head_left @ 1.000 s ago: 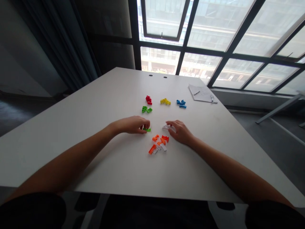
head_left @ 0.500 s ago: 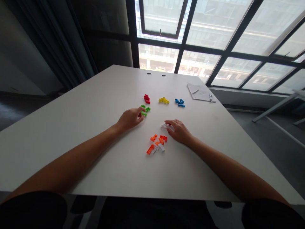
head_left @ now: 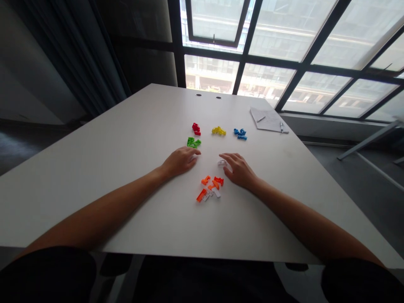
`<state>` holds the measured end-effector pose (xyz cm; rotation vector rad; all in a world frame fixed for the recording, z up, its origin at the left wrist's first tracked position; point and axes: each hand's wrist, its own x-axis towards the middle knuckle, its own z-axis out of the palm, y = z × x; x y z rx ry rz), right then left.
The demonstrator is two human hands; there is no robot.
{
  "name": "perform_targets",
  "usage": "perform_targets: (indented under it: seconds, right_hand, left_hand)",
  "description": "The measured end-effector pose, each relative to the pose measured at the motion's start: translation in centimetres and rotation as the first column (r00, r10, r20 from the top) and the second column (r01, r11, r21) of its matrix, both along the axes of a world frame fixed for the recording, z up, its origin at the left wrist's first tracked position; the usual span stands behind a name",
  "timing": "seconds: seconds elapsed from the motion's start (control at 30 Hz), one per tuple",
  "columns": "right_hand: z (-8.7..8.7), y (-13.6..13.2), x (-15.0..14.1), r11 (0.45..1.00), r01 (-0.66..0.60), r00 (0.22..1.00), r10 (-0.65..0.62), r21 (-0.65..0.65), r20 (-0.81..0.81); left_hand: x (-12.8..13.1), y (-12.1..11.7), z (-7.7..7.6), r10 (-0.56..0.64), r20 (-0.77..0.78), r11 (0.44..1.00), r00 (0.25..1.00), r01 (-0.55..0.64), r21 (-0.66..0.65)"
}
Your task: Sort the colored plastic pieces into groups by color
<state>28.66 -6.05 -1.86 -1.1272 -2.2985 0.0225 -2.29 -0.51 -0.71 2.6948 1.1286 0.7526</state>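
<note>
The right hand [head_left: 240,171] is arching over a small white plastic piece [head_left: 222,163], which is sitting on the table [head_left: 126,176] just in front of and to the left of its fingertips [head_left: 227,155]. The fingers are curving down loosely around the piece, but the picture cannot settle whether they are touching or grasping it. The piece's long axis seems to be running roughly sideways across the view, though it is too small to be sure. The right hand is clearly nearer to it, while the left hand [head_left: 179,162] is resting flat on the table to the other side, with its fingers [head_left: 194,151] relaxed and holding nothing. Those fingers are lying just short of a cluster of green plastic pieces [head_left: 193,142]. A pile of orange and white plastic pieces [head_left: 208,188] is sitting just below the white piece, leaving only a narrow gap on that side. Open table is stretching between the hands, and red pieces [head_left: 196,128], yellow pieces [head_left: 219,131] and blue pieces [head_left: 240,133] are lying farther ahead, well away from the table's edges.
</note>
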Motion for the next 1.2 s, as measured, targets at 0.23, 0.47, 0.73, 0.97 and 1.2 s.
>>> perform_targets:
  seconds: [0.23,0.47,0.73,0.97,1.2]
  right_hand:
    - [3.4,0.0,1.1,0.982,-0.037,0.992,0.058,-0.183,0.109]
    - [8.4,-6.6,-0.6,0.970,-0.023,0.937,0.106,-0.243,0.334]
    - [7.0,-10.5,-5.3,0.947,0.016,0.890,0.133,-0.321,0.437]
    - [4.8,-9.2,-6.3,0.978,-0.086,0.900,0.158,-0.188,0.405]
    - [5.4,-9.4,-4.3,0.947,-0.123,0.930,0.215,-0.297,0.299]
  left_hand:
    - [1.0,-1.6,0.4,-0.276,-0.027,0.961,0.961,0.276,0.021]
    - [1.3,-2.0,0.6,-0.259,-0.024,0.966,0.966,0.259,-0.003]
    - [1.2,-1.8,0.2,-0.285,-0.035,0.955,0.958,0.287,0.075]
    - [1.2,-1.7,0.4,-0.293,-0.022,0.954,0.956,0.294,0.053]
    - [1.2,-1.5,0.1,-0.299,-0.025,0.953,0.954,0.299,0.048]
